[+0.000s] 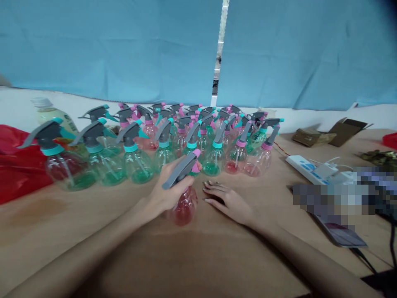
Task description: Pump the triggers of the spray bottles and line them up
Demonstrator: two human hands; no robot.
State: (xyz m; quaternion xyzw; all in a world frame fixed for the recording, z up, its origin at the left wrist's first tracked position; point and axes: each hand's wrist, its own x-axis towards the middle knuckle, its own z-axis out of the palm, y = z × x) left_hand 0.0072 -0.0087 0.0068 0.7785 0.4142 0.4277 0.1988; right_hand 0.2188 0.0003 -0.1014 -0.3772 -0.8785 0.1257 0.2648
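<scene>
My left hand (pixel 172 188) is wrapped round the neck of a clear pink spray bottle (pixel 185 208) with a grey and pink trigger head. The bottle leans a little; whether its base touches the table cannot be told. To the right of it, my right hand (pixel 228 200) lies low over the tabletop, fingers stretched out, holding nothing. Just beyond both hands stand several round spray bottles in rows, among them a green spray bottle (pixel 138 167) with a turquoise collar and a pink spray bottle (pixel 232 161).
A red plastic bag (pixel 23 165) lies at the left, near a capped drink bottle (pixel 51 116). On the right are a white power strip (pixel 305 169) with plugs, a phone (pixel 344 234) with a cable, and an open cardboard box (pixel 349 131). Blue sheeting (pixel 124 54) covers the wall.
</scene>
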